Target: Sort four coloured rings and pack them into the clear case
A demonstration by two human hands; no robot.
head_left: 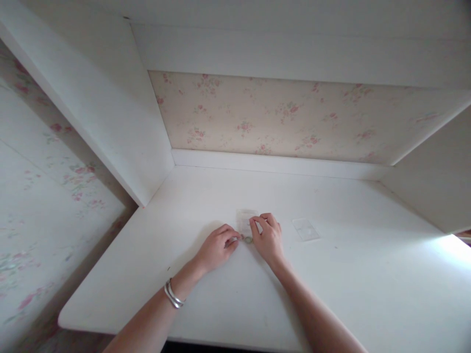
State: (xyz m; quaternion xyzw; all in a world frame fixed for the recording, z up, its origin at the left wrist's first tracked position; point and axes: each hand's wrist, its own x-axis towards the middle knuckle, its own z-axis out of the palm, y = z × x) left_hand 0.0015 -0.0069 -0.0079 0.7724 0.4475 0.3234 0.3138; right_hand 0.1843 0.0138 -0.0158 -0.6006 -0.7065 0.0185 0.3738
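My left hand [217,248] is closed in a pinch. Its fingertips meet at the pinkish end of a small trinket with a greenish ring [248,240], too small to identify. My right hand [268,239] has thumb and forefinger pinched together just above that ring; what they hold, if anything, is too tiny to make out. Behind the fingertips lies a clear plastic box [243,215], partly hidden by my right hand. A flat clear plastic piece [306,229], like a lid, rests on the desk to the right of my right hand.
The white desktop [353,284] has a rounded front left corner. White side panels [110,98] rise at left and right, with a board [279,164] along the back. An overhead shelf [294,49] spans the top. Floral wallpaper [265,115] covers the wall.
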